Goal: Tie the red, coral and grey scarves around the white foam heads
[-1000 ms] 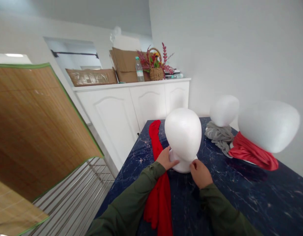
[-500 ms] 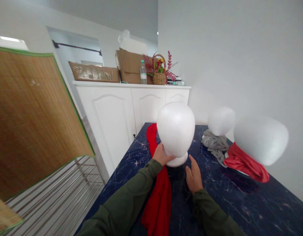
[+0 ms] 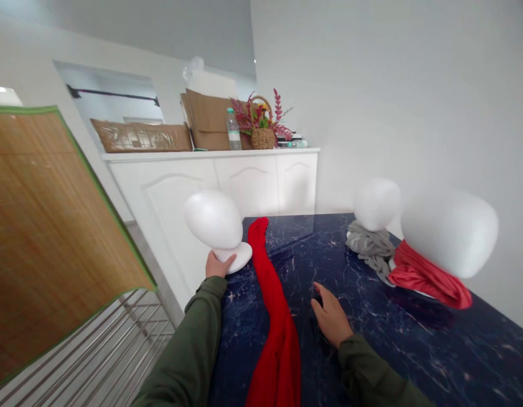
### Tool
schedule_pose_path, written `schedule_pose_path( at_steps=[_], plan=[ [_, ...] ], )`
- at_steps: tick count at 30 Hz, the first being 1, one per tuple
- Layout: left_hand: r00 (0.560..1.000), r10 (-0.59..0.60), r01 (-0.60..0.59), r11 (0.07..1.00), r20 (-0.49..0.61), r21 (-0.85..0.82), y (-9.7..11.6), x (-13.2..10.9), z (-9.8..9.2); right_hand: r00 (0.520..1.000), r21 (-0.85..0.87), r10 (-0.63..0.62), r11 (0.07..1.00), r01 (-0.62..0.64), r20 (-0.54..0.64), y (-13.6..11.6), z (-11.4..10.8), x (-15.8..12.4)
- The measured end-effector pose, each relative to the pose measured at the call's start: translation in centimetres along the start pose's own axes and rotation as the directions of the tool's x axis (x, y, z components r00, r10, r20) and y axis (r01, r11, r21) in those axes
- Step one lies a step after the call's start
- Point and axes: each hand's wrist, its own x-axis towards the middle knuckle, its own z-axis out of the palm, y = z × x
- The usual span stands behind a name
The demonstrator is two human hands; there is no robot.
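My left hand (image 3: pixel 217 264) grips the neck of a white foam mannequin head (image 3: pixel 214 219), just above its round base. The head leans to the left near the far left edge of the dark blue marbled table (image 3: pixel 329 249). A long red scarf (image 3: pixel 269 294) lies lengthwise on the table, between my two hands. My right hand (image 3: pixel 331 316) is over the table to the right of the scarf, holding nothing, with its thumb and fingers apart.
At the right stand a mannequin head (image 3: pixel 377 204) with a grey scarf (image 3: pixel 370 244) round its neck and another head (image 3: pixel 450 232) with a coral-red scarf (image 3: pixel 426 274). A metal rack (image 3: pixel 129 333) stands left. Behind is a white cabinet (image 3: pixel 172 181) bearing a flower basket (image 3: pixel 263 137).
My left hand has moved the mannequin head from the middle of the table to the left, across the scarf, and it now tilts. My right hand stays near its place, apart from the head.
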Motion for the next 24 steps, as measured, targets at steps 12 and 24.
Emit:
schedule_pose_path(
  at_steps=[12,24],
  plan=[
    [0.971,0.164,-0.219,0.901,0.175,0.374,-0.4,2.0,2.9,1.0,-0.057,0.013,0.998,-0.013,0.005,-1.0,-0.4,0.0],
    [0.974,0.137,-0.214,0.815,0.181,0.538,-0.6,-2.3,2.4,0.979,0.288,0.136,0.954,-0.089,-0.149,0.4,-0.6,1.4]
  ],
)
